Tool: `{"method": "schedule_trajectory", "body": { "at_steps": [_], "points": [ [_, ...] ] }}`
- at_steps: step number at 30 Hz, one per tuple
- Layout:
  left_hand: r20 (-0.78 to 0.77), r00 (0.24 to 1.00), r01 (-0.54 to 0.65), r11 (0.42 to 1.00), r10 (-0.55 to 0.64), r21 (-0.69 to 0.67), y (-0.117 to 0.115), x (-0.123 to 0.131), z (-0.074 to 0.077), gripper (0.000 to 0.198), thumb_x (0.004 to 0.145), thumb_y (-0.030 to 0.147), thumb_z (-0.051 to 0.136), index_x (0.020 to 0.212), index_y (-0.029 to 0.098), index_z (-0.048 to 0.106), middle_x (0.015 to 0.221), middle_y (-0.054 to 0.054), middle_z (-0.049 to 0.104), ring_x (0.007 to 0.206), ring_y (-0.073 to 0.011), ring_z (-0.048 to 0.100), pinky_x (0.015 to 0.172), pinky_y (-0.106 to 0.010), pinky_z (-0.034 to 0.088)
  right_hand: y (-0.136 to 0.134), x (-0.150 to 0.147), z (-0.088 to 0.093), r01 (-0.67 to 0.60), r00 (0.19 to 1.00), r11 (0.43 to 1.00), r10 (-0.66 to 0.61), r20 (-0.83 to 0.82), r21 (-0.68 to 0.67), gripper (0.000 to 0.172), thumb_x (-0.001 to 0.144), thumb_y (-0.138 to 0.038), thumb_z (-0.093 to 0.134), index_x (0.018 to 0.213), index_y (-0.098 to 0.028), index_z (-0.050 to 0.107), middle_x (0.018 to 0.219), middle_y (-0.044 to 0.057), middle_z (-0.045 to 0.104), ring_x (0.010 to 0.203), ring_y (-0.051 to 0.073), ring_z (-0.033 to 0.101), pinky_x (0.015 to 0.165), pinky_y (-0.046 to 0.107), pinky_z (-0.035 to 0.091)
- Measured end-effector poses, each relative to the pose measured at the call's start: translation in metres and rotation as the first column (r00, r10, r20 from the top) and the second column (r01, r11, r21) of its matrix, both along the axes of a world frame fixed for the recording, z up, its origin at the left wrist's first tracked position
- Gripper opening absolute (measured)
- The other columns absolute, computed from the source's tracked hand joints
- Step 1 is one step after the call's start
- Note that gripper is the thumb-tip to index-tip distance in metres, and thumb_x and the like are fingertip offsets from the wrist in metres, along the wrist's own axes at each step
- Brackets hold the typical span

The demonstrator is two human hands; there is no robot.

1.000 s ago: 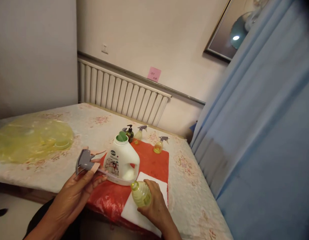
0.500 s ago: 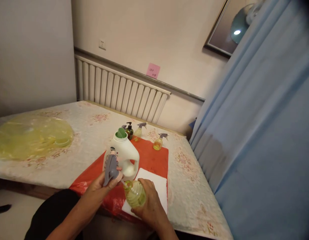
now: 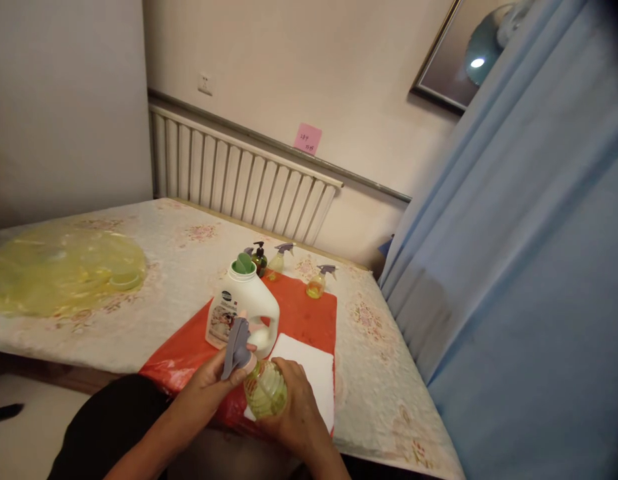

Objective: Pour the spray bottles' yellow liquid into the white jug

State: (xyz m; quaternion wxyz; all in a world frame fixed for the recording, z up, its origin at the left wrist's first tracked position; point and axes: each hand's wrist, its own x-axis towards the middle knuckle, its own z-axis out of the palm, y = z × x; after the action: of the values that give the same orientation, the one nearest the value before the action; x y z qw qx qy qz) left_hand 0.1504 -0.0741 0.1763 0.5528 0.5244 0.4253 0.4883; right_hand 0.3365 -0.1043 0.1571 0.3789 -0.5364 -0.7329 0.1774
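Observation:
My left hand (image 3: 211, 375) is closed around a grey trigger spray head (image 3: 237, 347) with a pale pink collar. My right hand (image 3: 295, 405) wraps a ribbed, see-through yellow-green spray bottle (image 3: 265, 389), tilted toward the spray head. The collar meets the bottle's mouth; whether it is threaded on I cannot tell. Just beyond both hands stands a large white jug (image 3: 252, 300) with a handle, a printed label and a green funnel-like piece (image 3: 244, 264) in its neck. Beneath them lie a red plastic sheet (image 3: 309, 317) and a white pad (image 3: 313, 373), partly covered by my right hand.
Behind the jug stand a dark pump bottle (image 3: 259, 259) and a spray bottle (image 3: 277, 261). Another spray bottle (image 3: 316, 287) is at the red sheet's far right. A yellow plastic bag (image 3: 63, 267) spreads over the flowered cover (image 3: 369, 320) at left. A blue curtain (image 3: 513, 233) hangs on the right.
The spray head has moved right and down onto the bottle's mouth, and the tube visible between them before is now out of sight inside. The bottle has shifted slightly left. More of the jug's label shows.

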Motion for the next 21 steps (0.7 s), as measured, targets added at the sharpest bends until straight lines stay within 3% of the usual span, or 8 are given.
{"method": "schedule_trajectory", "body": {
  "at_steps": [11,16,21],
  "points": [
    [-0.009,0.995,-0.102,0.994,0.102,0.029,0.001,-0.001,0.005,0.049,0.063,0.050,0.080,0.101,0.021,0.072,0.108,-0.007,0.075,0.114,-0.0329,0.062,0.102,-0.041,0.047,0.001,-0.001,-0.007,-0.003,1.000,1.000,0.003,-0.009,-0.016,0.076,0.052,-0.020,0.085,0.122,-0.020,0.055,0.110,0.007,0.062,0.099,0.027,0.056,0.086,0.037,0.048],
    [-0.025,0.998,-0.052,0.997,0.054,0.052,0.000,-0.003,0.004,0.045,0.062,0.044,0.082,0.101,0.023,0.073,0.109,-0.005,0.075,0.110,-0.0324,0.064,0.098,-0.039,0.049,-0.001,-0.001,-0.002,-0.007,1.000,1.000,0.007,0.000,-0.018,0.071,0.054,-0.022,0.084,0.119,-0.021,0.056,0.109,0.007,0.063,0.098,0.027,0.056,0.085,0.037,0.047],
    [-0.068,0.998,0.022,0.998,-0.018,0.054,0.003,-0.003,-0.004,0.041,0.074,0.047,0.073,0.107,0.024,0.070,0.112,-0.004,0.073,0.112,-0.0296,0.062,0.102,-0.039,0.045,-0.001,0.001,-0.003,-0.012,1.000,1.000,0.012,0.005,0.000,0.073,0.054,-0.026,0.085,0.120,-0.021,0.055,0.109,0.007,0.062,0.097,0.027,0.056,0.084,0.037,0.047]
  ]
}}
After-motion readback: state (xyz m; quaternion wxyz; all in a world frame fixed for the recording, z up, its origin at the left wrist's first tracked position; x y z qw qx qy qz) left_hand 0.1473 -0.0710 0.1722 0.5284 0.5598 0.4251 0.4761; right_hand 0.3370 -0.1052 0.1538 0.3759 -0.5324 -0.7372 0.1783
